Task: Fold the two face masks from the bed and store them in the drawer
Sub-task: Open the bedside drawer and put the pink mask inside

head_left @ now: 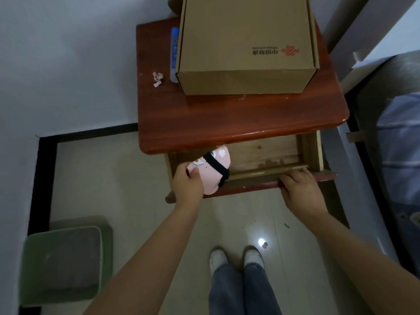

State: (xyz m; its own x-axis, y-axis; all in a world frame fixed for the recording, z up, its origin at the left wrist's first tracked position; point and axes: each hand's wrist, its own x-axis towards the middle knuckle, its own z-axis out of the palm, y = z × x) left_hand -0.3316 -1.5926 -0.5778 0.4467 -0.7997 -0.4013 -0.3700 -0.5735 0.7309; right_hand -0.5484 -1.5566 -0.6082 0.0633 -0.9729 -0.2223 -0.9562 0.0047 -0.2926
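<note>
Left hand grips pink mask; right hand grips half-hidden drawer front.

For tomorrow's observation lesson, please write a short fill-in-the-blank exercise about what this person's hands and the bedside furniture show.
1. The left hand holds a pink ____ over the open drawer.
2. The right hand rests on the drawer's ____ edge.
3. A cardboard ____ sits on the red-brown nightstand.
4. The strap on the pink item is ____.

Missing words: face mask; front; box; black
</note>
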